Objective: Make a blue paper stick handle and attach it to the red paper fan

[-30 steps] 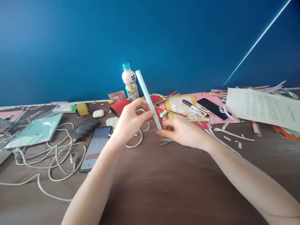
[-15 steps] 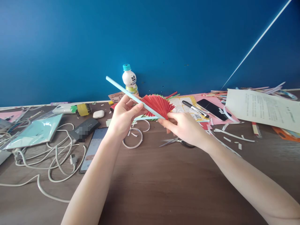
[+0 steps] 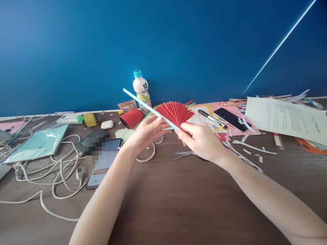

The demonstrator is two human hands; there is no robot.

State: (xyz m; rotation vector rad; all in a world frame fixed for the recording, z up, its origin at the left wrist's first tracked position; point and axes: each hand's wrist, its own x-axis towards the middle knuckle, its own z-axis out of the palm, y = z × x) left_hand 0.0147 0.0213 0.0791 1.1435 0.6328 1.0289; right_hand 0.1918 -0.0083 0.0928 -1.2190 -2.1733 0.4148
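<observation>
A red pleated paper fan [image 3: 176,112] is spread open above the table, with a long pale blue strip [image 3: 143,104] along its left edge pointing up and left. My right hand [image 3: 201,141] pinches the fan at its base, where the folds meet. My left hand [image 3: 146,132] is under the blue strip, its fingers stretched out and touching it from below. Scissors [image 3: 184,155] lie on the table, partly hidden beneath my right hand.
Behind stand a small bottle [image 3: 141,89] and a red roll [image 3: 130,118]. At the left lie a phone [image 3: 103,163], white cables [image 3: 58,177] and an earbud case [image 3: 107,124]. At the right are a marker [image 3: 212,118], a black phone [image 3: 231,118], a printed sheet [image 3: 283,117] and paper scraps [image 3: 252,147].
The fan went from folded to spread open. The blue strip swung from nearly upright down to the left. My left hand's fingers loosened and dropped below the strip.
</observation>
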